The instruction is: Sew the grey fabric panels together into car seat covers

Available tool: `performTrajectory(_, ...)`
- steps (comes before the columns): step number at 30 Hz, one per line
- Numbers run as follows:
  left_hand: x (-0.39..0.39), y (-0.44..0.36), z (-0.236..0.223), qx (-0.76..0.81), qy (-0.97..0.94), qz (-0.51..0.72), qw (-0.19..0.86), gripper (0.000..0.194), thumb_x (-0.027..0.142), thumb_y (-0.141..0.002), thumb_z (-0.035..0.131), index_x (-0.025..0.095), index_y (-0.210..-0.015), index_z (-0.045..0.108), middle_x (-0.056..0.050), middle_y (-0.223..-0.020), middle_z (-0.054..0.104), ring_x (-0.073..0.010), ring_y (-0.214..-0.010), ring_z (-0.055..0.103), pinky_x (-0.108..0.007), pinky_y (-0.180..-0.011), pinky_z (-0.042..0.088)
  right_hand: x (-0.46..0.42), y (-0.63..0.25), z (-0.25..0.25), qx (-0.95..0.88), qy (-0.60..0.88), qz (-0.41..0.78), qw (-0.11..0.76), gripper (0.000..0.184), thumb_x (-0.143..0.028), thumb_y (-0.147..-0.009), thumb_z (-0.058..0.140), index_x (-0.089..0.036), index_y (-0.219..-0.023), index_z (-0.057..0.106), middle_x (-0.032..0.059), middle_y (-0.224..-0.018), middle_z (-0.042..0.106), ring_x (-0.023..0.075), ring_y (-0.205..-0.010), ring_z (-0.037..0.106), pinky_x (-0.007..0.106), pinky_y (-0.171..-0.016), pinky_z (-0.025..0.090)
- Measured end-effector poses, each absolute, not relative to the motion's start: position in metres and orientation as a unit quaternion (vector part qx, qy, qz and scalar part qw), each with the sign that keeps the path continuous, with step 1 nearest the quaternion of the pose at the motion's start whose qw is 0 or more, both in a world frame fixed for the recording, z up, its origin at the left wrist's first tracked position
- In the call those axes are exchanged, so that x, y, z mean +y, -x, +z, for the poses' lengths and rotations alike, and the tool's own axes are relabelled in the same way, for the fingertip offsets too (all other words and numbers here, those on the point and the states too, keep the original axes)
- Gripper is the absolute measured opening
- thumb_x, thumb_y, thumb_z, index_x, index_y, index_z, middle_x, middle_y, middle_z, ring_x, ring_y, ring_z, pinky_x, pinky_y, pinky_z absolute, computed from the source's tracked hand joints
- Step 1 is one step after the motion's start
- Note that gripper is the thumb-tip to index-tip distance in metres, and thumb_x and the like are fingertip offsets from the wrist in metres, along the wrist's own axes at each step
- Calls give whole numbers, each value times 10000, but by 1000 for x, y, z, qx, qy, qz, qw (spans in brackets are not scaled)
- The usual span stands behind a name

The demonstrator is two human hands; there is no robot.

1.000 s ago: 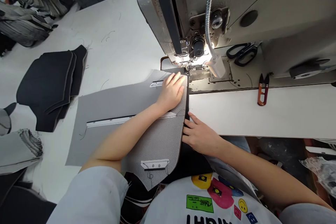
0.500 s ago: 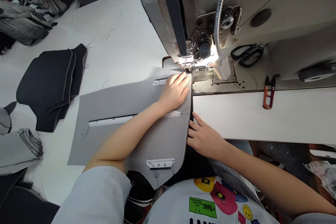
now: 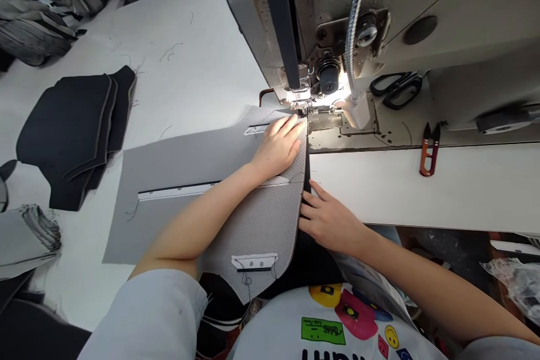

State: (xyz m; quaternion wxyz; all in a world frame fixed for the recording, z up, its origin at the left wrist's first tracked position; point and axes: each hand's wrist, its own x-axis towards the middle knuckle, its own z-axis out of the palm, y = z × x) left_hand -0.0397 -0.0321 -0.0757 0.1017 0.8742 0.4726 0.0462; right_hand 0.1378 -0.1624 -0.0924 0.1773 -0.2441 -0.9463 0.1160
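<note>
A grey fabric panel (image 3: 177,174) with white strips lies on the white table and runs up to the presser foot (image 3: 304,107) of a grey sewing machine (image 3: 379,17). My left hand (image 3: 278,146) lies flat on the panel just before the foot, fingers together and stretched out. My right hand (image 3: 327,219) rests at the panel's right edge near the table's front, fingertips touching the dark layer (image 3: 307,180) under the grey one. Neither hand grips anything that I can see.
A stack of black cut pieces (image 3: 71,135) lies at the left. Black scissors (image 3: 394,89) and orange thread snips (image 3: 427,149) sit on the machine bed at the right. Folded grey fabric (image 3: 25,236) lies at the left edge, with more piles (image 3: 34,17) at the far left.
The two hands keep their places on the panel, with the left hand a little closer to the presser foot. The view has shifted slightly.
</note>
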Motion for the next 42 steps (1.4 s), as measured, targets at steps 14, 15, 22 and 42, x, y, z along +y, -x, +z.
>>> performTrajectory(14, -32, 41, -72, 468, -878, 28, 94, 523, 291, -991, 313, 117, -1466, 448, -115, -1563, 395, -288, -1422, 344, -478, -1208, 274, -160, -142, -90, -948, 234, 141, 164, 175, -162, -915, 561, -196, -1010, 704, 72, -1033, 697, 292, -1220, 532, 605, -1153, 336)
performTrajectory(15, -32, 41, -72, 469, -878, 27, 93, 525, 290, -992, 309, 116, -1467, 445, -118, -1563, 394, -289, -1421, 345, -483, -1206, 276, -160, -142, -90, -948, 234, 142, 165, 172, -160, -915, 562, -195, -1006, 704, 72, -1025, 697, 290, -1214, 536, 606, -1152, 337)
performTrajectory(22, -32, 38, -71, 476, -874, 25, 96, 535, 288, -990, 303, 120, -1482, 428, -119, -1569, 383, -290, -1424, 334, -482, -1208, 272, -160, -140, -91, -945, 239, 138, 176, 159, -165, -912, 572, -185, -993, 707, 79, -1024, 696, 295, -1209, 539, 616, -1137, 351)
performTrajectory(42, -29, 37, -73, 483, -869, 69, 83, 494, 307, -984, 337, 154, -1412, 531, -100, -1520, 462, -266, -1407, 386, -460, -1196, 299, -175, -137, -96, -928, 291, 65, 222, 209, -166, -910, 560, -180, -1040, 723, 79, -1117, 694, 301, -1238, 550, 510, -1120, 427)
